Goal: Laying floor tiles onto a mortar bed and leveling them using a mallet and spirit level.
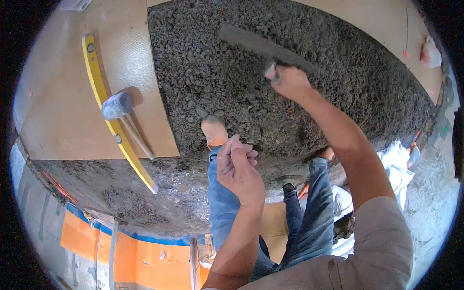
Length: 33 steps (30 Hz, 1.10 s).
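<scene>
My right hand (292, 83) is closed round the handle of a flat trowel, with the arm stretched forward. The trowel's long grey blade (258, 43) lies on rough, crumbly dark mortar (193, 67) and blends into it. My left hand (239, 166) is held up above my left leg, its fingers curled in and the thumb against them, with nothing visible in it. On the left, a rubber mallet (117, 106) with a grey head and wooden handle rests across a yellow spirit level (94, 72). Both are on a large beige tile (58, 121).
More beige tiles (386, 24) border the mortar at the far right, with a whitish lump (430, 52) on one. My light-toned left foot (214, 131) stands at the mortar's near side. White bags (396, 164) lie right of my legs. Orange panels (159, 261) are at the lower left.
</scene>
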### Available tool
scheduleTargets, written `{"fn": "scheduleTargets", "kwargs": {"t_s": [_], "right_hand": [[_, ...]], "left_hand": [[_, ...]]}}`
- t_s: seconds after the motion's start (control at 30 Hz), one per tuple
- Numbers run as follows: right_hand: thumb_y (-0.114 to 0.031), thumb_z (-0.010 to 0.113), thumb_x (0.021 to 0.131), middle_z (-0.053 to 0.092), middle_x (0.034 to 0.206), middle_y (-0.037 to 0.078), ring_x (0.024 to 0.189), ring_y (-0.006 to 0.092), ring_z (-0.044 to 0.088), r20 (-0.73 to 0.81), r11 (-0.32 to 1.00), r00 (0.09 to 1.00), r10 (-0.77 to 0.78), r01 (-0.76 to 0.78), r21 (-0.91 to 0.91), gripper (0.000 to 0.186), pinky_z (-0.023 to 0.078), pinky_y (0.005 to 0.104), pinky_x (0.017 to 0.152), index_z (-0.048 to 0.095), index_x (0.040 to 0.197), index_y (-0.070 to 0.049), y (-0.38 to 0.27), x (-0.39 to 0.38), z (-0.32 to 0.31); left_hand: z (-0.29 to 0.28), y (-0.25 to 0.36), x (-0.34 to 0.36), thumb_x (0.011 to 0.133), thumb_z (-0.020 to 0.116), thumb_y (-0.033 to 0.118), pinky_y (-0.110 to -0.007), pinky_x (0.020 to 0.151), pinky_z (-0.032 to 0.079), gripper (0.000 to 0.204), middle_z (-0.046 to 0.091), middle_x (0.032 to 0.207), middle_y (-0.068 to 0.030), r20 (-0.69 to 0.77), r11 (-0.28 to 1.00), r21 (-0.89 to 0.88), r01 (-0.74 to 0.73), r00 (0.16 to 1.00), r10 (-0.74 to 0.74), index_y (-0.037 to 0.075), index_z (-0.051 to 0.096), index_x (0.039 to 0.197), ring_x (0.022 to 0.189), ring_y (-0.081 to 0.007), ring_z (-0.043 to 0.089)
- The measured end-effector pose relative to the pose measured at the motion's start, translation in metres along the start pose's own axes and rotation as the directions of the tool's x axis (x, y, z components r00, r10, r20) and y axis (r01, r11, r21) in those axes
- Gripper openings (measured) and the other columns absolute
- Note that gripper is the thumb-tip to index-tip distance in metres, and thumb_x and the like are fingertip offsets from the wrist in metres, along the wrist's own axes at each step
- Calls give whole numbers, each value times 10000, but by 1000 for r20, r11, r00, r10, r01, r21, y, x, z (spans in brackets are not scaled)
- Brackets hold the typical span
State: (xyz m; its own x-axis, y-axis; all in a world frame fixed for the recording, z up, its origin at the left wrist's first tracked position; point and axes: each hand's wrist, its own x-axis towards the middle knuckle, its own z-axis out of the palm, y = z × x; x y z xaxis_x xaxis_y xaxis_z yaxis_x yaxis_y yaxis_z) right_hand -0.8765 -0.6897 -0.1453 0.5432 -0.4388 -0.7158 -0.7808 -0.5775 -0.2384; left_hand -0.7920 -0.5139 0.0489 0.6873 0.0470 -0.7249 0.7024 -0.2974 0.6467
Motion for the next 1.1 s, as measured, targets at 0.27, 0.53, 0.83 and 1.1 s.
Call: {"fn": "scheduleTargets", "kwargs": {"t_s": [0.27,0.53,0.83,1.1], "right_hand": [[-245,652,751,684,908,163,877,299,671,-167,935,978,126,-60,350,340,521,391,809,653,1038,-62,28,10,-35],[-282,674,724,658,806,145,755,277,644,-43,670,974,224,-122,733,340,516,371,728,653,943,-22,-37,10,3],[-228,689,760,667,771,142,713,242,664,-344,768,915,211,63,638,237,523,369,652,633,894,-40,22,-61,39],[-321,622,790,671,871,226,865,368,661,159,943,984,81,-127,309,335,519,478,806,638,980,-46,39,-104,82]], "left_hand": [[9,20,15,957,542,136,-205,537,424,193,634,776,-57,35,1000,-26,-6,999,7,-6,611,1069,622,-79,556],[18,19,8,959,530,129,-205,532,421,179,632,761,-54,118,995,68,-71,991,62,-2,609,1051,616,-81,550],[21,-5,-12,945,550,123,-205,515,412,171,628,745,-42,144,994,55,-96,986,87,1,624,1039,595,-87,547],[34,-32,-29,939,564,119,-215,495,386,151,617,729,-39,199,974,131,-185,967,157,17,629,1029,566,-83,526]]}}
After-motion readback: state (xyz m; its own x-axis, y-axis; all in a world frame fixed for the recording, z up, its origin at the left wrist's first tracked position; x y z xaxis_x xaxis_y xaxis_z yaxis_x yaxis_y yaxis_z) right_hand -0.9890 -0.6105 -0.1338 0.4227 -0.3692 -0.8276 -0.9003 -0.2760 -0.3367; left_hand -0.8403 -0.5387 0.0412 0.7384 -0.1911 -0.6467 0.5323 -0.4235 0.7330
